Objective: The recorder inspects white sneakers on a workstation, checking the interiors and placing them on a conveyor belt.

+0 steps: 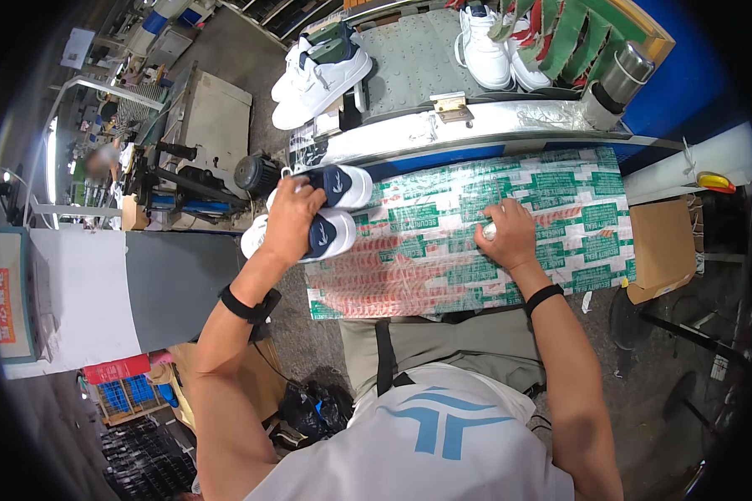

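Shoes (pixel 340 235) being positioned, I judge: my left hand (pixel 291 220) curls over them, grip unclear; right hand (pixel 510 235) clasps a pale object (pixel 489 230); next needs steadiness.

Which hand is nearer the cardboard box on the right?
Right. The right hand is left of the cardboard box, over the tabletop; the left hand farther left, by the shoes.
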`<state>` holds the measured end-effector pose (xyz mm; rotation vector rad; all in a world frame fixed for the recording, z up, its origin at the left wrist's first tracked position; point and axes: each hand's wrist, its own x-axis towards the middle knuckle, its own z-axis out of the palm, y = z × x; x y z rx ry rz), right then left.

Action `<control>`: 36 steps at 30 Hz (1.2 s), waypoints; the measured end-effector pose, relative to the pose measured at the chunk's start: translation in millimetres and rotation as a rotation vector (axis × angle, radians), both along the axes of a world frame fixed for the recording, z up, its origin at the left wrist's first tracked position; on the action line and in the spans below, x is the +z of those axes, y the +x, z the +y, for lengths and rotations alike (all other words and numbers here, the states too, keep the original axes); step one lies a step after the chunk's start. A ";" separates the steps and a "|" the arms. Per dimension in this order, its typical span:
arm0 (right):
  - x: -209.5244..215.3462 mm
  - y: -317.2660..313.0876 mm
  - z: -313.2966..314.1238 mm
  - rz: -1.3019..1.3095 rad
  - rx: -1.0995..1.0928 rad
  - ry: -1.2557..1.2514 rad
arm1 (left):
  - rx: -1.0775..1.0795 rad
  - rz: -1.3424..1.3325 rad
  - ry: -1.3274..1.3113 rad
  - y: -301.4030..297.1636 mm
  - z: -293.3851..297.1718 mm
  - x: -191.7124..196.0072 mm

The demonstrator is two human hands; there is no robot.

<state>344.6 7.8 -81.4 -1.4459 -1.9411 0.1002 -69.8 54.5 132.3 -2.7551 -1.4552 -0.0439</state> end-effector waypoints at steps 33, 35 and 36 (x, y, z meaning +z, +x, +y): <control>-15.7 -27.7 8.0 0.200 0.169 -0.102 | 0.089 -0.693 -0.618 168.7 534.0 -202.7; -7.6 -23.5 7.0 0.101 0.169 -0.237 | 0.346 -0.622 -0.414 172.5 570.0 -205.3; -13.6 -18.2 2.3 0.085 0.127 -0.270 | 0.317 -0.630 -0.461 196.5 567.0 -221.4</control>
